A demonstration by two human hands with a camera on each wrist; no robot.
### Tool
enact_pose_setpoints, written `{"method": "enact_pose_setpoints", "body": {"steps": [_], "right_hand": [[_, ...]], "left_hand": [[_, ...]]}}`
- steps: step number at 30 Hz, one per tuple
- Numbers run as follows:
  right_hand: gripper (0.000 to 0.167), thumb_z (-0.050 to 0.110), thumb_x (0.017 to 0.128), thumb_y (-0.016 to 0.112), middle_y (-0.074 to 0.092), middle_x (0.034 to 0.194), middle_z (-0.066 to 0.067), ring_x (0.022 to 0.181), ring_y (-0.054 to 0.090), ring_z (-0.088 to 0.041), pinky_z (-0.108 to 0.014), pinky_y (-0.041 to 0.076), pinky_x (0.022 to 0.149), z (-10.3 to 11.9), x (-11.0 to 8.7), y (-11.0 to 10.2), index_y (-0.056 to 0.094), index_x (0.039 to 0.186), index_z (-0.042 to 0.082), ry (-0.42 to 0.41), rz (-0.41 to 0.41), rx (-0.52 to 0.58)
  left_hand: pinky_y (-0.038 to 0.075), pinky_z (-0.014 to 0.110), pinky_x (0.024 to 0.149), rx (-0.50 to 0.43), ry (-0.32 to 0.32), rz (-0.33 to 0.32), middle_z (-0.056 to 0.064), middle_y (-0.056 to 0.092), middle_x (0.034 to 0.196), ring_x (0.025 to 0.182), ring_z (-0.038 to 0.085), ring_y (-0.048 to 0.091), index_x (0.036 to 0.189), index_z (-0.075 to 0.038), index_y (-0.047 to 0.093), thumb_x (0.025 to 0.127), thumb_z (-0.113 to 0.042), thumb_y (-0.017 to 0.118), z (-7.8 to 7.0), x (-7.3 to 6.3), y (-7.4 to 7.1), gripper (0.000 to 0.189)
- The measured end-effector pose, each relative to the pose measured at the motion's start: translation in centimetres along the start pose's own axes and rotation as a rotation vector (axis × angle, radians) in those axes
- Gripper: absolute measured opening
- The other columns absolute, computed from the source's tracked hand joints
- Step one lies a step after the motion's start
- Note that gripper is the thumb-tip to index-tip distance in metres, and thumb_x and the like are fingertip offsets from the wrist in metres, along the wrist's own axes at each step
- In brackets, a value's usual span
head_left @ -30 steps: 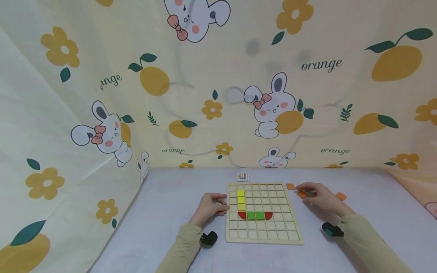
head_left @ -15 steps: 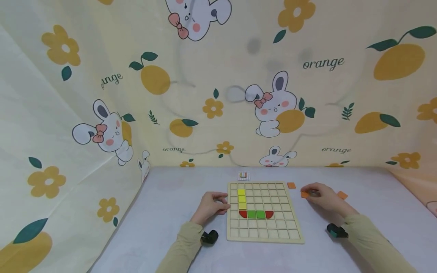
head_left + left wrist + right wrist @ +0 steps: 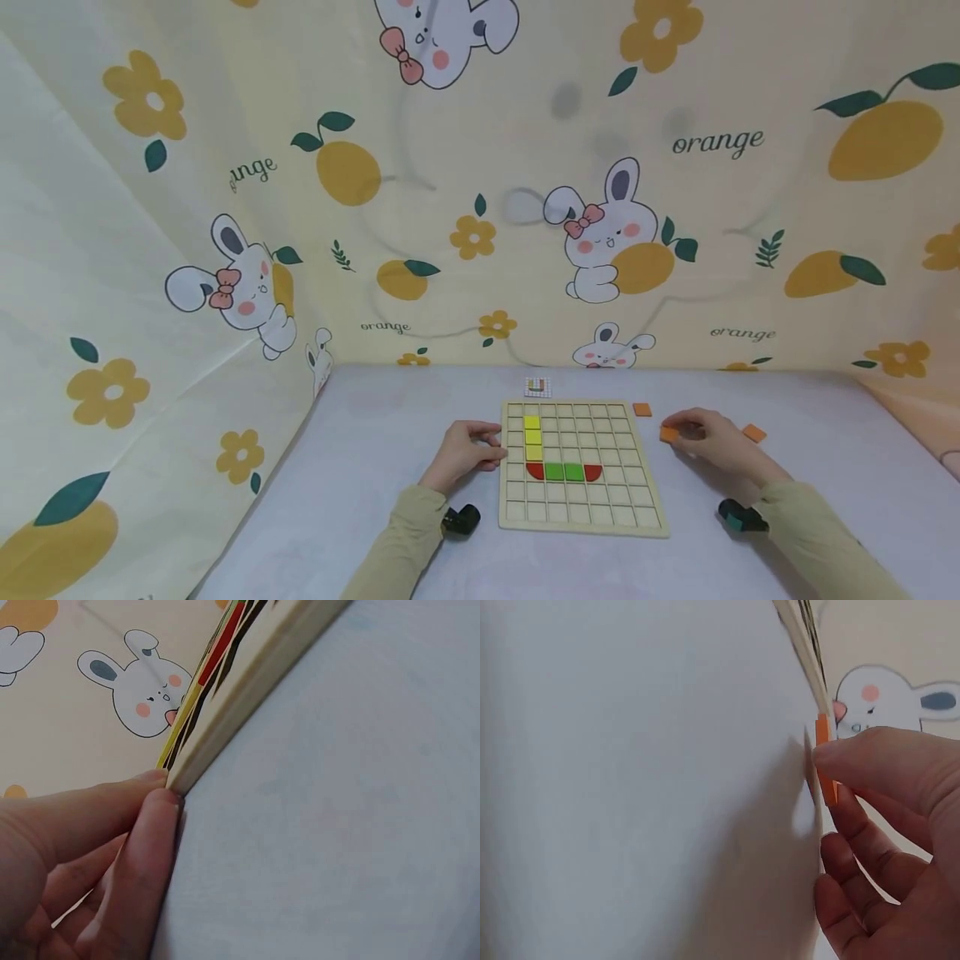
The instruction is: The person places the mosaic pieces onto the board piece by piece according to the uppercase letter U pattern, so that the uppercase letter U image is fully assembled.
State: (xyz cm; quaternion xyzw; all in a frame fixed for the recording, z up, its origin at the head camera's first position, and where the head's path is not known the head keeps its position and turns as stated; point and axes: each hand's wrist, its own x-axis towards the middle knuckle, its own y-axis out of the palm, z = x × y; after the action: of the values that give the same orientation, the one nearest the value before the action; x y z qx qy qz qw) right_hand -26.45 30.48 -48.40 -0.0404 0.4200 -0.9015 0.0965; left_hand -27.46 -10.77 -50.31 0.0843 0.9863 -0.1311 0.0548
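Observation:
My left hand [image 3: 465, 448] holds the left edge of a wooden grid board [image 3: 585, 517], thumb and fingertip against its rim in the left wrist view. Set into the board are a column of yellow squares [image 3: 532, 437] and, below it, two green squares [image 3: 564, 472] between two red rounded pieces [image 3: 592, 473]. To the right of the board, my right hand [image 3: 708, 437] pinches an orange square tile [image 3: 825, 769] between thumb and fingertip, just above the table. Its other fingers curl beneath the tile's side in the right wrist view.
One orange tile [image 3: 642, 410] lies by the board's top right corner, another [image 3: 754, 432] behind my right wrist. A small pattern card [image 3: 537, 387] lies beyond the board on the white table [image 3: 375, 400]. A printed curtain [image 3: 450, 292] hangs behind.
My right hand has drawn back slightly to the right, and the orange tile has come with it between the fingers. The left hand stays at the board's edge.

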Motion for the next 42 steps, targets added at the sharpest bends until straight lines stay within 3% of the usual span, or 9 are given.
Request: {"method": "enact_pose_setpoints", "body": {"steps": [10,15,22,29,42], "right_hand": [[0.032,0.022,0.085,0.074,0.062,0.108,-0.004,0.095,0.051,-0.023,-0.034,0.049,0.075,3.2,0.3,1.0,0.068,0.113,0.008,-0.099,-0.016,0.057],[0.028,0.018,0.085,0.073,0.059,0.104,-0.002,0.094,0.049,-0.023,-0.034,0.047,0.077,5.0,0.5,1.9,0.068,0.112,0.009,-0.143,0.02,0.093],[0.027,0.011,0.085,0.073,0.061,0.103,0.0,0.093,0.052,-0.022,-0.027,0.048,0.075,6.6,1.0,3.6,0.068,0.111,0.007,-0.285,0.078,0.113],[0.026,0.009,0.086,0.071,0.061,0.104,-0.002,0.089,0.053,-0.021,-0.025,0.049,0.072,7.7,1.4,5.0,0.068,0.111,0.005,-0.347,0.137,0.152],[0.022,0.004,0.087,0.07,0.061,0.103,-0.002,0.089,0.054,-0.018,-0.024,0.05,0.073,8.4,1.4,6.3,0.069,0.108,0.007,-0.366,0.147,0.153]], "left_hand": [[0.059,0.028,0.057,0.009,0.005,-0.005,0.007,0.063,0.083,0.06,0.013,0.064,0.116,-0.002,0.066,0.074,0.002,0.079,0.0,0.1,0.2,0.044],[0.059,0.028,0.056,0.019,-0.003,-0.015,0.007,0.063,0.082,0.059,0.013,0.064,0.116,-0.003,0.066,0.074,0.001,0.08,0.0,0.0,0.2,0.045],[0.059,0.028,0.056,0.015,0.0,-0.007,0.007,0.063,0.083,0.06,0.013,0.064,0.116,-0.002,0.066,0.074,0.002,0.079,-0.2,-0.2,0.1,0.044],[0.059,0.028,0.057,0.019,0.002,-0.002,0.007,0.063,0.083,0.061,0.013,0.064,0.117,-0.001,0.065,0.075,0.002,0.079,-0.6,-0.4,0.1,0.045],[0.059,0.028,0.057,0.005,0.008,0.002,0.007,0.063,0.083,0.06,0.013,0.064,0.116,-0.001,0.066,0.074,0.002,0.079,-0.3,-0.3,0.0,0.043]]}}
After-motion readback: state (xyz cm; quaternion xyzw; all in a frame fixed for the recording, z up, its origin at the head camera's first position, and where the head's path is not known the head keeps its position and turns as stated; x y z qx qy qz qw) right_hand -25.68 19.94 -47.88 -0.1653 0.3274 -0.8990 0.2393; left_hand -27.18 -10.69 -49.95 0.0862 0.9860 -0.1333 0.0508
